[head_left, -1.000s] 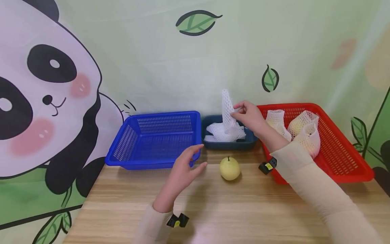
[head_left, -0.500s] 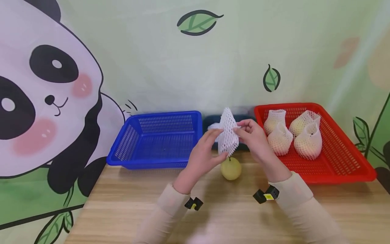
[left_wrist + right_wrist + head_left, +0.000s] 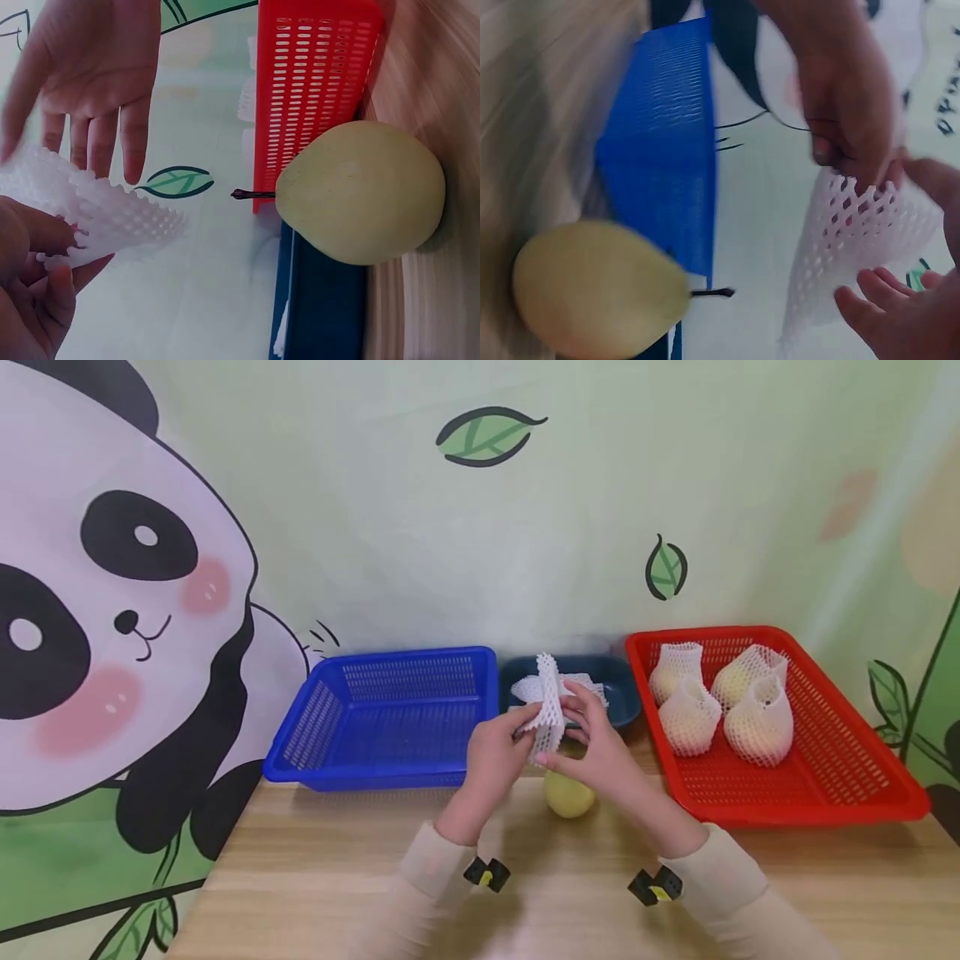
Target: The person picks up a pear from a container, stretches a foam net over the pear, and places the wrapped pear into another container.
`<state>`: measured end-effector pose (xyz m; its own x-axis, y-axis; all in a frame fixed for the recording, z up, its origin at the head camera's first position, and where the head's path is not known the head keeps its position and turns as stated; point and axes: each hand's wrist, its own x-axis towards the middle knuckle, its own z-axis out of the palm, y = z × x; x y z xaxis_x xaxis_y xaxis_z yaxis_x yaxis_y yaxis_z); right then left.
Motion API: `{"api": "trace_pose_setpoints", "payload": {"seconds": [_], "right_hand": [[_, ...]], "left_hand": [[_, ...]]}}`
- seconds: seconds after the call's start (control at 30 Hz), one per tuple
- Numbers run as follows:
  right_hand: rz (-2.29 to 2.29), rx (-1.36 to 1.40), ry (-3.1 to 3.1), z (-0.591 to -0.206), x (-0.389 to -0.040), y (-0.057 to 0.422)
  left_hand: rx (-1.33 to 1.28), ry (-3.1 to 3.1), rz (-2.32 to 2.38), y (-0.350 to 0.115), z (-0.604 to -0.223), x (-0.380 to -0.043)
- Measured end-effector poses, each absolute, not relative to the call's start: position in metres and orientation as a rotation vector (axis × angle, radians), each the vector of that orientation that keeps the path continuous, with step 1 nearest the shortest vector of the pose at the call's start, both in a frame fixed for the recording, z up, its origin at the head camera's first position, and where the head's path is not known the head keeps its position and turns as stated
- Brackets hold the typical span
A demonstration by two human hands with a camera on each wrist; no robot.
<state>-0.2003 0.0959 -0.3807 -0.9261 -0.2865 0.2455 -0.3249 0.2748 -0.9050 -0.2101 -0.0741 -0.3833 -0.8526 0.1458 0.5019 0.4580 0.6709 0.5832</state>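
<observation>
A white foam fruit net (image 3: pixel 550 717) is held up above the table, in front of the dark teal bin. My left hand (image 3: pixel 497 758) pinches its edge, the fingers curled onto the mesh. My right hand (image 3: pixel 606 758) is at the net's other side, its fingers fairly straight; in the left wrist view that right hand (image 3: pixel 105 67) has its fingers extended beside the mesh. Just below the hands, a yellow-green pear (image 3: pixel 570 797) stands on the table, its top hidden in the head view. Its dark stem shows in the right wrist view, where the whole pear (image 3: pixel 600 289) is visible.
At the left stands a blue basket (image 3: pixel 382 777). A dark teal bin (image 3: pixel 624 681) at the back holds more white nets (image 3: pixel 525 690). The red basket (image 3: pixel 825 814) on the right contains several netted fruits (image 3: pixel 759 727). Behind everything hangs a panda-print cloth (image 3: pixel 375 527).
My right hand lifted the net out of the teal bin and brought it nearer. My left hand came in from the left and took the net's edge; the right fingers then loosened.
</observation>
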Motion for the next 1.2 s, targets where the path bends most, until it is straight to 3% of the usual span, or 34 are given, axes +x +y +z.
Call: {"api": "trace_pose_setpoints", "payload": {"seconds": [0.33,0.5,0.63,0.73,0.93,1.2], "right_hand": [[1.72,0.36,-2.389,-0.404,-0.197,0.11],[1.977,0.131,-2.319,-0.405,-0.203,0.123],[2.234,0.037,-2.15,-0.405,-0.203,0.126],[2.239,0.142,-2.064,-0.408,-0.202,0.127],[1.89,0.475,-2.116,-0.423,-0.202,0.128],[1.301,0.589,-2.332,-0.445,-0.208,0.131]], "left_hand": [[-0.16,-2.193,-2.114,-0.077,-0.401,-0.208],[-0.199,-2.012,-2.384,-0.082,-0.402,-0.21],[-0.4,-2.166,-2.137,-0.084,-0.408,-0.208],[-0.595,-2.313,-1.697,-0.084,-0.412,-0.207],[-0.853,-2.345,-1.025,-0.084,-0.427,-0.209],[-0.929,-2.453,-0.744,-0.085,-0.447,-0.212]]}}
